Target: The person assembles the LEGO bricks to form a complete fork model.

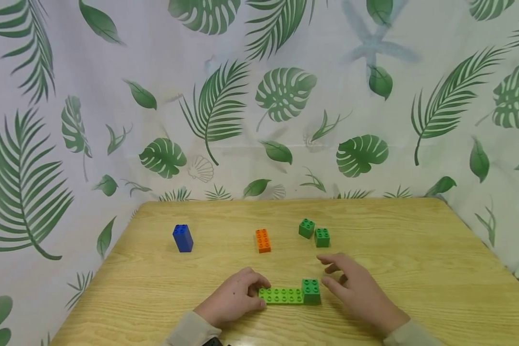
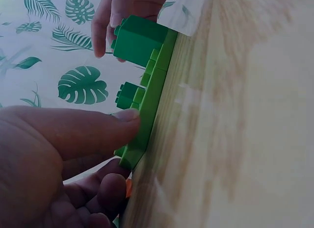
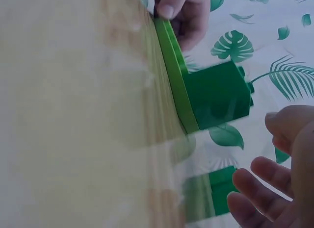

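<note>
Head view: lime strip (image 1: 280, 296) with stacked green block (image 1: 311, 292) seated on the right end, lying on the surface (image 1: 112, 298) between both hands. Long axis left-right, block end pointing right, studs up. Left hand (image 1: 235, 295) pinching the strip's left end, thumb on near side, finger on far side. Right hand (image 1: 358, 290) loosely spread beside the block, holding nothing. Should handle as hard plastic: light, stiff, hard to damage, slightly slick on smooth sides. Seam visible partway along; probably a butt joint, so liable to part or sag if lifted by one end only. Farther back and well apart from the strip: orange brick (image 1: 263, 240), left loose green block (image 1: 306, 228), right loose green block (image 1: 322, 238), blue block (image 1: 183, 239). Left wrist view: strip seen nearly side-on, slanting up-right in frame, block at the far end. Thumb against the long side near the gripped end. Thin edge, so not much to grip; best taken across the two long sides, low down. Right wrist view: block end nearest, strip running back to the left hand. Tall flat block sides look like the best second hold, thumb opposite fingers. Right thumb and fingers parted, clear of the block. Underside contact: cannot tell.
</note>
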